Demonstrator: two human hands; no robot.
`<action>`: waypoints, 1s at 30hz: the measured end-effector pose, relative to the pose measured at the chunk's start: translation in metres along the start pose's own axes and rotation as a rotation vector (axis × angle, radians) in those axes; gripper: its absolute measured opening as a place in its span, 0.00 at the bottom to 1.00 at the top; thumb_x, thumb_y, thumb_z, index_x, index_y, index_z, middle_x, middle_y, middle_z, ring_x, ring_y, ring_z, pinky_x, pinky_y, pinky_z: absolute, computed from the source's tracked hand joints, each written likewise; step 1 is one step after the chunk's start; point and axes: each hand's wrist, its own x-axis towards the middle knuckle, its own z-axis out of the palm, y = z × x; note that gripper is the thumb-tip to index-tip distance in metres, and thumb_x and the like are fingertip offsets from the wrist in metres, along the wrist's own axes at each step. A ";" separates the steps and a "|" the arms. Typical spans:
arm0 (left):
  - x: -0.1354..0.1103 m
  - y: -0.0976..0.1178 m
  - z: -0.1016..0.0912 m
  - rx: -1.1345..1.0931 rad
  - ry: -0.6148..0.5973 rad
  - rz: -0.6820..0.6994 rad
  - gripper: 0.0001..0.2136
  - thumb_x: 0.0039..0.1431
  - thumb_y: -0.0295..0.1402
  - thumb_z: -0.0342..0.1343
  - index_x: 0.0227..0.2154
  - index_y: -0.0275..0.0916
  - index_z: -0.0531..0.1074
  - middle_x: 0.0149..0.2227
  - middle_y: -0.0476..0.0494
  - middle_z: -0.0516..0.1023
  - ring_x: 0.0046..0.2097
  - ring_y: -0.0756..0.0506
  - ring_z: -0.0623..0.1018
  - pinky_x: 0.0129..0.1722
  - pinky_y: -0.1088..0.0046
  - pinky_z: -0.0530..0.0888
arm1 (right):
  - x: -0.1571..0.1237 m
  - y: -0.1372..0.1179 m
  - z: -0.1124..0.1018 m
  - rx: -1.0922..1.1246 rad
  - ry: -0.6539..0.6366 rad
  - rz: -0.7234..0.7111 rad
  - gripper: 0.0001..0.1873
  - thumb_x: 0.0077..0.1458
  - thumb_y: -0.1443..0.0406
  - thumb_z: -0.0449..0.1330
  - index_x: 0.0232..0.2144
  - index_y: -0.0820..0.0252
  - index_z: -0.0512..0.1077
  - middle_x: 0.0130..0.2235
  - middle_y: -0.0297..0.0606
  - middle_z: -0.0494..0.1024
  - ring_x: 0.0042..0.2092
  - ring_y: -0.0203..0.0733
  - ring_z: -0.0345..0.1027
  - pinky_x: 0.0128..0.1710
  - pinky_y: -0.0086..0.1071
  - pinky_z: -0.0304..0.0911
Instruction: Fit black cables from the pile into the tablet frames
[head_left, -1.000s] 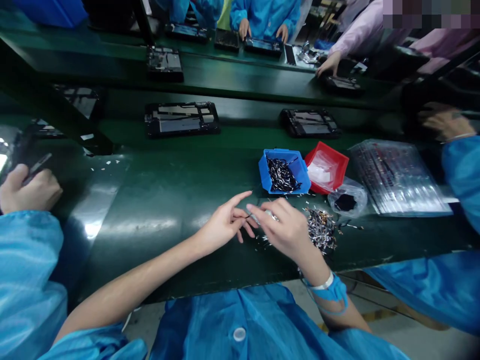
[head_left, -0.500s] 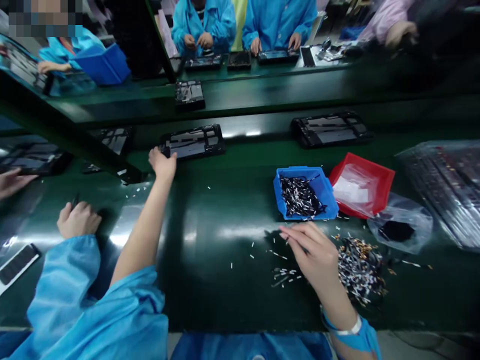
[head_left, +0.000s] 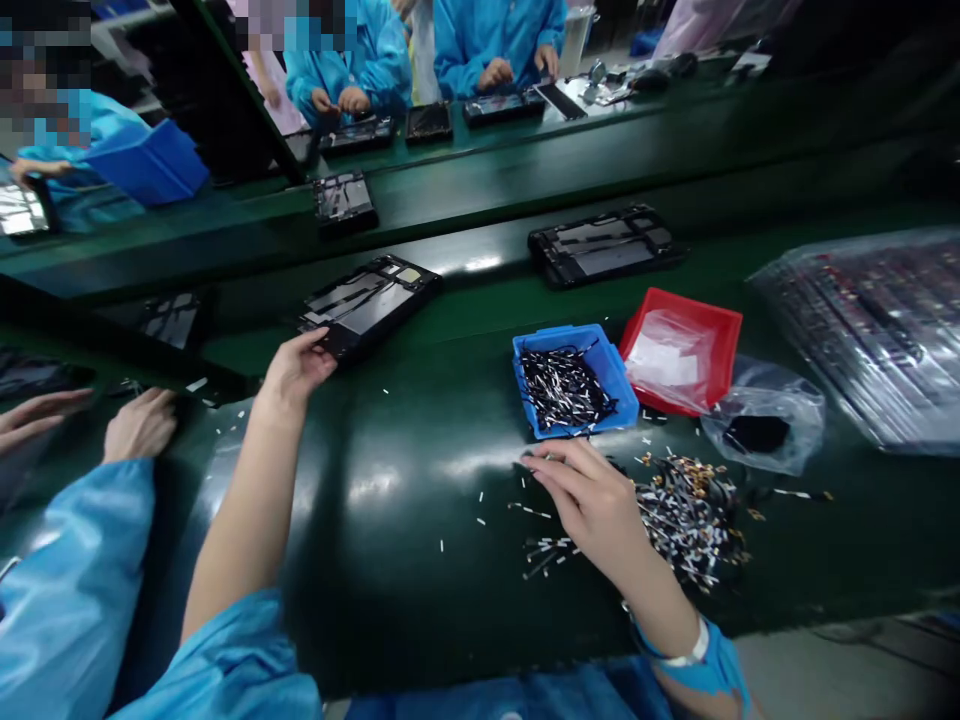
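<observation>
Clasping a device (head_left: pixel 376 298), left fingers (head_left: pixel 307 344) curl, while right fingers (head_left: pixel 561 452) pinch together, load unclear, beside a blue bin (head_left: pixel 606 358) of strips (head_left: pixel 562 388).

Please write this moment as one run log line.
left hand: holding near-left corner of black device | right hand: pinched, contents unclear, near blue bin | loose parts: piled beside right wrist

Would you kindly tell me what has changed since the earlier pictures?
The left hand moved forward and left from beside the right hand and took hold of a black device, whose left end has swung nearer. The blue bin and red bin stayed put.
</observation>
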 end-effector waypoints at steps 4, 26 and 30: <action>-0.099 0.019 0.024 -0.298 0.163 -0.313 0.09 0.58 0.32 0.56 0.26 0.33 0.69 0.26 0.48 0.72 0.26 0.52 0.73 0.25 0.78 0.73 | 0.000 0.003 -0.005 0.066 0.032 0.032 0.12 0.58 0.72 0.56 0.37 0.57 0.77 0.31 0.37 0.74 0.34 0.38 0.69 0.32 0.33 0.68; -0.322 0.002 -0.019 0.244 0.010 0.248 0.11 0.60 0.25 0.52 0.45 0.36 0.73 0.44 0.36 0.78 0.46 0.43 0.77 0.46 0.64 0.74 | 0.052 -0.088 0.094 0.562 -0.728 0.333 0.07 0.50 0.68 0.62 0.21 0.60 0.75 0.33 0.38 0.81 0.35 0.38 0.72 0.33 0.32 0.66; -0.302 -0.020 -0.022 0.633 -0.107 0.390 0.18 0.63 0.30 0.50 0.54 0.31 0.65 0.52 0.29 0.73 0.51 0.37 0.74 0.45 0.60 0.73 | 0.063 -0.085 0.112 0.539 -0.822 0.363 0.06 0.47 0.69 0.63 0.20 0.62 0.72 0.33 0.38 0.79 0.32 0.35 0.69 0.30 0.30 0.62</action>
